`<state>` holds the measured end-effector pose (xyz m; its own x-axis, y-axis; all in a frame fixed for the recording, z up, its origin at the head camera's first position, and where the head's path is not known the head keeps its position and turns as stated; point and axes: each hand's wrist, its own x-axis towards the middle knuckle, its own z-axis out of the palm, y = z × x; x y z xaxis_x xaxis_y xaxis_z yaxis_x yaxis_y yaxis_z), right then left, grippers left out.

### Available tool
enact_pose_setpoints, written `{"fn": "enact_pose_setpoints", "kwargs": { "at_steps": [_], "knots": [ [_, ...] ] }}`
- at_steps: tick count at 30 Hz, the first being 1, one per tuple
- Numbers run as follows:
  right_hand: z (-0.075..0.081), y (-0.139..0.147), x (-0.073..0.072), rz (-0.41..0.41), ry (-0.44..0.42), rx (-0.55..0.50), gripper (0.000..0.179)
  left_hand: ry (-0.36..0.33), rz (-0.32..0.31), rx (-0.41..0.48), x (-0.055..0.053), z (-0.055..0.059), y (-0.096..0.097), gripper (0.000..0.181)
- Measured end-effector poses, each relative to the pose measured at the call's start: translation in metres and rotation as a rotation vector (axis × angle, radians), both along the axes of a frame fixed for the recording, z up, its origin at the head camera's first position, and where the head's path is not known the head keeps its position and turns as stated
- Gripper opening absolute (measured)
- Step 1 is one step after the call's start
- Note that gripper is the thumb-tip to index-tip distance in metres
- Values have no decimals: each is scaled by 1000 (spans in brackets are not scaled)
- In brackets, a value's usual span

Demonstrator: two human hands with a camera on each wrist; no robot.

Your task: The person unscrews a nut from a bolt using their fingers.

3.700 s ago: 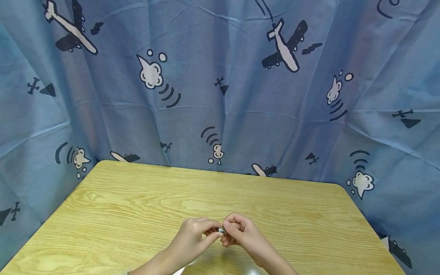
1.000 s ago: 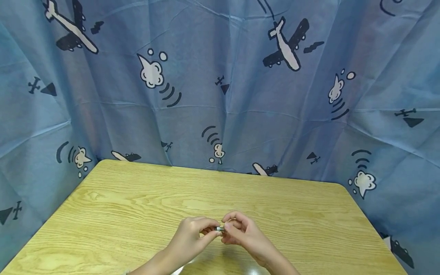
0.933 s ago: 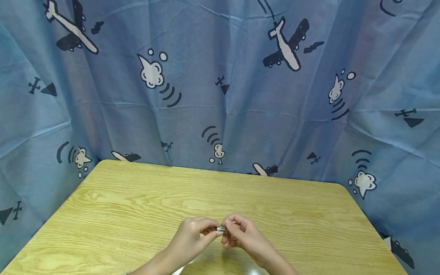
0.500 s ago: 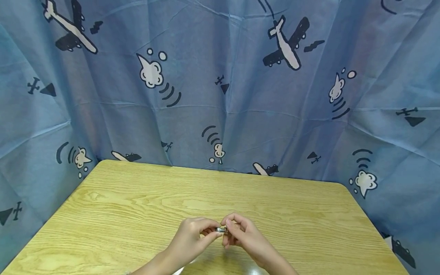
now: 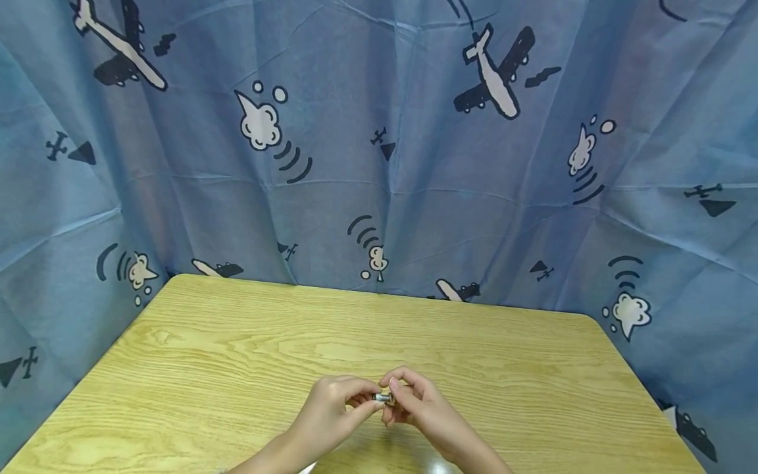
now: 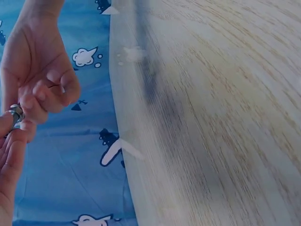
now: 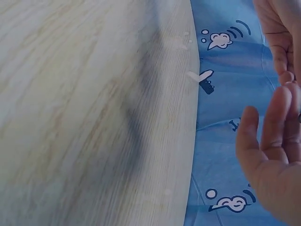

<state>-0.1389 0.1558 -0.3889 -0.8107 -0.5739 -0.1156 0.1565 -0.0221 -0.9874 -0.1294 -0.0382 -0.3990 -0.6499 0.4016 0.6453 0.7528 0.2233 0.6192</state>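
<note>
A small shiny metal bolt (image 5: pixel 381 397) is held up between the two hands, low in the middle of the head view. In the left wrist view a nut (image 6: pixel 17 109) shows on the bolt. My left hand (image 5: pixel 331 405) pinches the bolt's left end between thumb and forefinger. My right hand (image 5: pixel 423 401) has thumb and fingers curled round the nut at the right end, hiding part of it. The right wrist view shows the right hand's outer fingers (image 7: pixel 275 127) loosely bent; the bolt is mostly out of that frame.
Beneath the hands lies a wood-grain table (image 5: pixel 237 349) with rounded far corners. A blue curtain (image 5: pixel 331 151) printed with planes and clouds hangs behind it and on both sides. A bit of something white (image 5: pixel 308 468) peeks out by the left forearm at the bottom edge.
Both hands stay in the same place. The right fingers shift around the bolt's right end, and more of its shank shows between the hands than several seconds ago.
</note>
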Motion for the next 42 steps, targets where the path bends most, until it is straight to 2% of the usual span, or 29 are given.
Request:
{"fn": "enact_pose_setpoints", "kwargs": {
  "at_steps": [2, 7, 12, 16, 20, 26, 30, 33, 42],
  "knots": [
    [1, 1, 0, -4, 11, 0, 26, 1, 1, -7, 1, -1, 0, 7],
    [3, 2, 1, -27, 66, 29, 34, -13, 7, -7, 2, -2, -1, 6],
    [2, 1, 1, -21, 19, 20, 22, -5, 9, -5, 1, -1, 0, 6],
    [3, 2, 1, -23, 43, 7, 15, -1, 17, -10, 2, 0, 0, 6],
    [3, 2, 1, -36, 66, 2, 19, -4, 25, -2, 3, 1, -1, 6],
    [2, 2, 1, -18, 30, 2, 18, -7, 19, 8, 3, 2, 0, 7],
    [2, 3, 2, -18, 59, 1, 13, -18, 33, 9, 3, 2, -1, 7],
    [3, 4, 3, -17, 81, -6, 21, -39, 44, 18, 4, 2, -2, 7],
    [2, 3, 1, 29, 27, -47, 19, -45, 27, 31, 3, 3, -1, 6]
  ]
}}
